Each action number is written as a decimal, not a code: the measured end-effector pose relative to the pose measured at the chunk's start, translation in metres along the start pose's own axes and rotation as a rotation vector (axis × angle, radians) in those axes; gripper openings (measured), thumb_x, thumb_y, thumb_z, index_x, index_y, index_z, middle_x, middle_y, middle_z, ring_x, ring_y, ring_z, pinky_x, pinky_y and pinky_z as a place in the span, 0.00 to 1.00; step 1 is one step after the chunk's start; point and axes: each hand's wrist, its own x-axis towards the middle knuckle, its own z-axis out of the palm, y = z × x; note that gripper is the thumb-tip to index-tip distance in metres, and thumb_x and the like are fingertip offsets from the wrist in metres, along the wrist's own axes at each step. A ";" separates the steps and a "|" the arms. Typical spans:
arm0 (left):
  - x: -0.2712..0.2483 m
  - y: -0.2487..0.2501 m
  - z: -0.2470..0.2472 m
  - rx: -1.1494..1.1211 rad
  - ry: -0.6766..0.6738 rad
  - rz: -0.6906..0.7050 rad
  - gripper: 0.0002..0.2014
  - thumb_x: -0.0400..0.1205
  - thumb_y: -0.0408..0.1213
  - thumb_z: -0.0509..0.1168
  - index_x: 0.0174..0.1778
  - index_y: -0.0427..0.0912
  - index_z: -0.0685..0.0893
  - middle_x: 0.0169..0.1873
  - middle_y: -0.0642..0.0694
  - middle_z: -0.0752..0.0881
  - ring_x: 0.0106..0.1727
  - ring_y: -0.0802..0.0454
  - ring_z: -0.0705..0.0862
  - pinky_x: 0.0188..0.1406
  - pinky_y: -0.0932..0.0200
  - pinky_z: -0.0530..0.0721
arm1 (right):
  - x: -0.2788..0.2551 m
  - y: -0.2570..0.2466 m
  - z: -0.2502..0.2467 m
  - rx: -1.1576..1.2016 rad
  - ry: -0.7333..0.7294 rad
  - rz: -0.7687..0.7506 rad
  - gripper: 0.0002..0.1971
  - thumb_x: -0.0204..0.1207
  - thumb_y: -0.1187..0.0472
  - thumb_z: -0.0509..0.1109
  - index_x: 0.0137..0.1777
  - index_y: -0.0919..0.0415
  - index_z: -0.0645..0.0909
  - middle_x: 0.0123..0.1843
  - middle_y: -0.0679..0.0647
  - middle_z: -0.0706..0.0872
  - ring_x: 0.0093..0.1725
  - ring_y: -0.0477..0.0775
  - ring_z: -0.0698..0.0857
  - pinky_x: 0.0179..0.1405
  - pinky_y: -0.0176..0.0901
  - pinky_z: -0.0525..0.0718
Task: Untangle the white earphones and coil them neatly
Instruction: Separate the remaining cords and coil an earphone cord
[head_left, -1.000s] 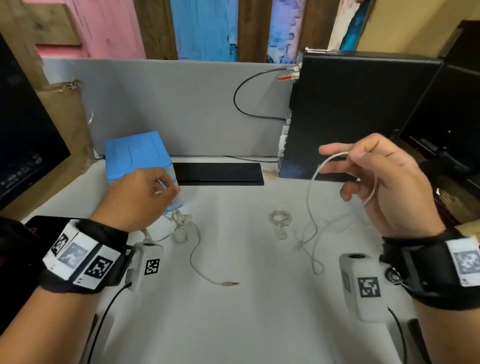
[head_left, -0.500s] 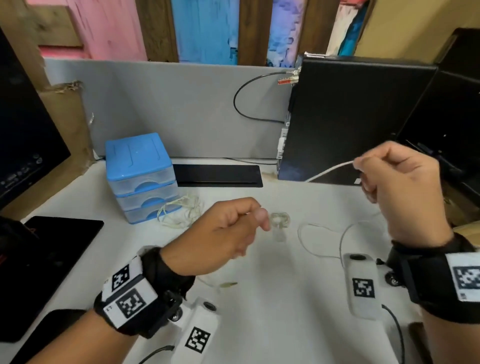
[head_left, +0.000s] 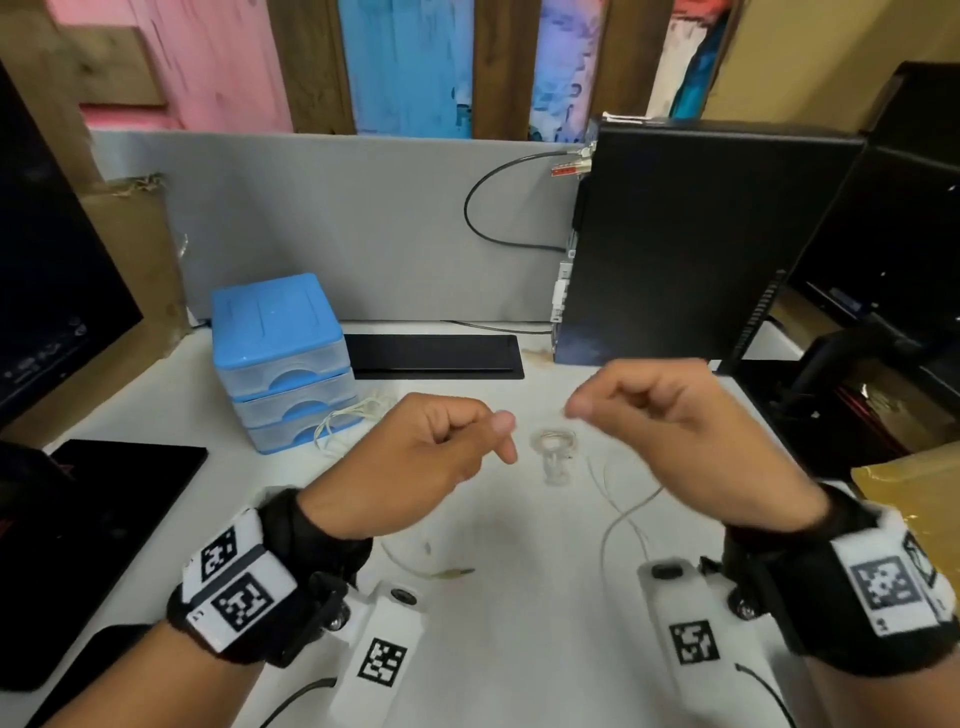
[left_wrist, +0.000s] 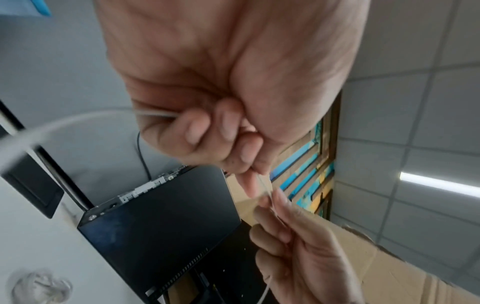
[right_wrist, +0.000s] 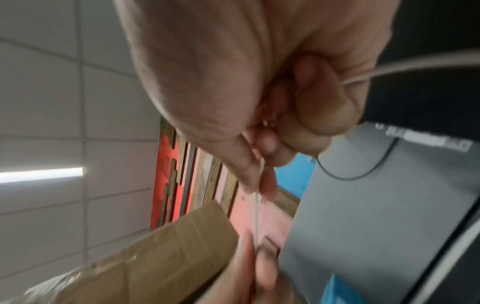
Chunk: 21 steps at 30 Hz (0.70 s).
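Both grips are pinched on the same white earphone cable (left_wrist: 265, 186): my left hand (head_left: 410, 467) holds it between thumb and fingertips with the other fingers curled over a further stretch of it, and my right hand (head_left: 675, 441) pinches it just beside, so only a short span runs between the two. I keep the hands close and raised above the bench (head_left: 519, 649) because, as I judge it, a short taut span lets me feel where the cable twists and feed it across a bit at a time. The slack hangs from my right hand down to the bench in loose curves (head_left: 618, 519), and the plug end (head_left: 457, 573) lies on the bench under my left wrist, so the weight stays off the part I am working. A small coiled bundle (head_left: 553, 441) sits on the bench between my hands, out of the way, and another pale tangle (head_left: 348, 418) rests against the blue drawer box (head_left: 275, 332). Coiling looks not yet begun; I think I am at the straightening step.
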 end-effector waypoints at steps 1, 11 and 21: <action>0.001 0.000 -0.003 -0.027 -0.015 -0.012 0.18 0.79 0.52 0.62 0.36 0.42 0.88 0.21 0.50 0.66 0.23 0.57 0.63 0.24 0.70 0.67 | 0.004 0.004 -0.008 0.003 0.083 -0.023 0.07 0.76 0.59 0.75 0.42 0.61 0.90 0.37 0.68 0.87 0.31 0.59 0.77 0.33 0.44 0.76; 0.001 0.002 -0.007 -0.190 -0.080 0.025 0.10 0.81 0.44 0.68 0.40 0.44 0.93 0.37 0.47 0.92 0.34 0.54 0.87 0.38 0.63 0.84 | 0.021 0.056 -0.013 -0.281 0.483 -0.076 0.06 0.78 0.62 0.75 0.40 0.56 0.89 0.35 0.45 0.90 0.35 0.47 0.86 0.36 0.35 0.83; 0.016 -0.011 -0.006 -0.400 0.370 0.045 0.08 0.80 0.38 0.68 0.45 0.39 0.91 0.40 0.42 0.93 0.44 0.46 0.93 0.43 0.61 0.90 | -0.021 0.014 0.081 -0.176 -0.403 -0.116 0.08 0.82 0.54 0.70 0.49 0.54 0.89 0.40 0.45 0.89 0.40 0.47 0.86 0.45 0.47 0.85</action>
